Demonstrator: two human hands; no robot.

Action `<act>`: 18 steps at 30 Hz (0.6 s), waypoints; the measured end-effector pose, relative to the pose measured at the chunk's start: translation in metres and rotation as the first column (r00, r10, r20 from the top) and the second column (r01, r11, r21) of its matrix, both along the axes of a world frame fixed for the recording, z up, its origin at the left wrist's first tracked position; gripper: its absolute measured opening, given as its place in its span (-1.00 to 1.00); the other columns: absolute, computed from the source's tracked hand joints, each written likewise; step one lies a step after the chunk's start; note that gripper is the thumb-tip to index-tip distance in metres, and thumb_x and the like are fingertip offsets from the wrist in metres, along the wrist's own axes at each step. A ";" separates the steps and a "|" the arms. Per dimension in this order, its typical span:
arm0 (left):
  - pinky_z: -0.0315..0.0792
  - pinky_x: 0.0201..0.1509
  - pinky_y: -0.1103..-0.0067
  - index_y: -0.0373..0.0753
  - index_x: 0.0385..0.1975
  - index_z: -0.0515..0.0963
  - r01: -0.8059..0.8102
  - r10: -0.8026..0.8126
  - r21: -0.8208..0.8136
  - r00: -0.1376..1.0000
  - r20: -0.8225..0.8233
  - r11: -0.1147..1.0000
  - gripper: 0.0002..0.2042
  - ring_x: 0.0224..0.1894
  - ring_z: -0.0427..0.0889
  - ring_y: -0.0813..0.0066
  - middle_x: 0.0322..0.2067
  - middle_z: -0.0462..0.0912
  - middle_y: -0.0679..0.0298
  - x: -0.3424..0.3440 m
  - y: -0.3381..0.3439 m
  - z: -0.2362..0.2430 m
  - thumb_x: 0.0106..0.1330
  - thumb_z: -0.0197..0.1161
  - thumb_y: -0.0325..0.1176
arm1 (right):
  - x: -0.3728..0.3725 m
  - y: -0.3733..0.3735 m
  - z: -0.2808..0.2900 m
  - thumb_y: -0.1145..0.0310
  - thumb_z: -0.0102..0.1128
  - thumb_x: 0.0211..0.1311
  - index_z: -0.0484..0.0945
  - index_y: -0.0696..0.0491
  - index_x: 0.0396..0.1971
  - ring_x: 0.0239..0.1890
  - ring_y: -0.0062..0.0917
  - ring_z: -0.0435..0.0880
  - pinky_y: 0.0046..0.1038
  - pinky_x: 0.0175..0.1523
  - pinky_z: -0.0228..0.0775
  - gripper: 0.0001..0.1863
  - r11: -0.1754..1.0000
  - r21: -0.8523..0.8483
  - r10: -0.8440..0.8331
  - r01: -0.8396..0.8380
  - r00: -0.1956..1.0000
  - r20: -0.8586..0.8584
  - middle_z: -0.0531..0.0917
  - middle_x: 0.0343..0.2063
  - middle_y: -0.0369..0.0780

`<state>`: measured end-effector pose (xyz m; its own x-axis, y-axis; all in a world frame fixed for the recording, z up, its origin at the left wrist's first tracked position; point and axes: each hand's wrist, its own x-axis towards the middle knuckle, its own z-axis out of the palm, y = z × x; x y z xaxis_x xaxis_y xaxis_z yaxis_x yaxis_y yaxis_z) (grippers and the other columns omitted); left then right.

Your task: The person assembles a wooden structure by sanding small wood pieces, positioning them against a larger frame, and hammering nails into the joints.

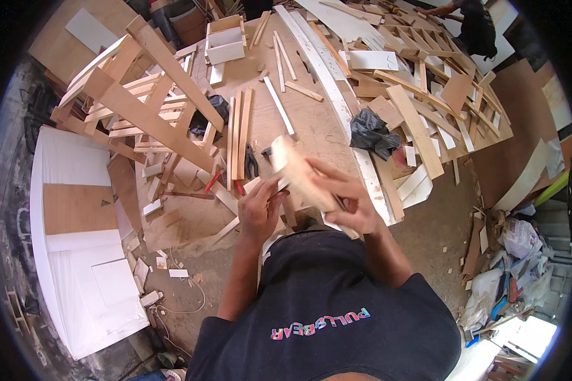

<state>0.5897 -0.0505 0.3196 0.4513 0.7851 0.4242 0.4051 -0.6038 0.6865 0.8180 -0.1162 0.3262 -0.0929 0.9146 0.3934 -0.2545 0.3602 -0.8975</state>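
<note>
Counting first, we have one pale wooden piece [302, 174] gripped in our right hand [353, 200], fingers closed round it, and our left hand [260, 206] is just beside it with fingers curled; whether that one grips anything, we cannot tell. Beyond, we count three wooden strips [237, 133] side by side, one pair of black pliers [251, 162] next to them, and one white box [225, 49] farther back. Now the edges: the bench [311, 117] ends close to our waist, a long white board [367, 174] runs along our right, and a wooden frame [143, 119] crowds our left. Between strips and board, brown surface gives us room. Our piece slants above the near edge, slightly blurred, its far end pointing away from us.
</note>
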 end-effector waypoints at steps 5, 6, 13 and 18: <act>0.60 -0.28 0.32 -0.30 0.02 0.67 0.052 -0.054 -0.020 0.992 -0.116 0.998 -0.70 -0.31 0.78 0.08 -0.28 0.76 0.03 0.003 -0.005 0.006 0.30 0.40 -0.44 | 0.015 0.012 0.000 0.32 0.47 0.05 0.54 0.08 0.35 0.54 -0.07 0.25 -0.22 0.57 0.11 -0.24 0.992 -0.089 -0.062 0.090 0.959 0.275 0.21 0.52 0.18; 0.59 -0.28 0.33 -0.30 0.03 0.67 0.053 -0.054 -0.014 0.994 -0.097 0.998 -0.70 -0.32 0.79 0.09 -0.28 0.76 0.03 0.003 -0.006 0.005 0.31 0.40 -0.43 | 0.010 0.004 -0.004 0.36 0.42 0.02 0.52 0.06 0.37 0.54 -0.10 0.27 -0.26 0.55 0.15 -0.22 1.000 -0.020 -0.010 0.015 0.973 0.231 0.24 0.51 0.16; 0.55 -0.31 0.36 -0.28 0.05 0.68 0.002 -0.013 -0.187 0.998 -0.058 0.982 -0.71 -0.36 0.75 0.11 -0.31 0.75 0.06 -0.002 0.011 0.009 0.37 0.39 -0.39 | 0.004 0.000 -0.009 0.15 0.50 0.13 0.45 0.21 0.40 0.56 -0.15 0.23 -0.25 0.58 0.03 -0.16 0.995 -0.087 -0.035 0.057 0.970 0.239 0.27 0.51 0.14; 0.55 -0.25 0.32 -0.29 0.05 0.69 0.017 -0.028 -0.059 0.983 -0.184 0.998 -0.75 -0.34 0.75 0.13 -0.30 0.74 -0.03 -0.004 0.019 -0.008 0.46 0.29 -0.36 | 0.012 0.018 -0.025 0.18 0.46 0.14 0.47 0.04 0.42 0.57 -0.15 0.21 -0.17 0.60 0.02 -0.20 0.976 -0.186 -0.063 0.117 0.960 0.274 0.27 0.51 0.10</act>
<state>0.5855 -0.0314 0.3113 0.5353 0.7944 0.2871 0.5147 -0.5763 0.6348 0.8296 -0.0982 0.3015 -0.0830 0.9810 0.1754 0.0277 0.1782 -0.9836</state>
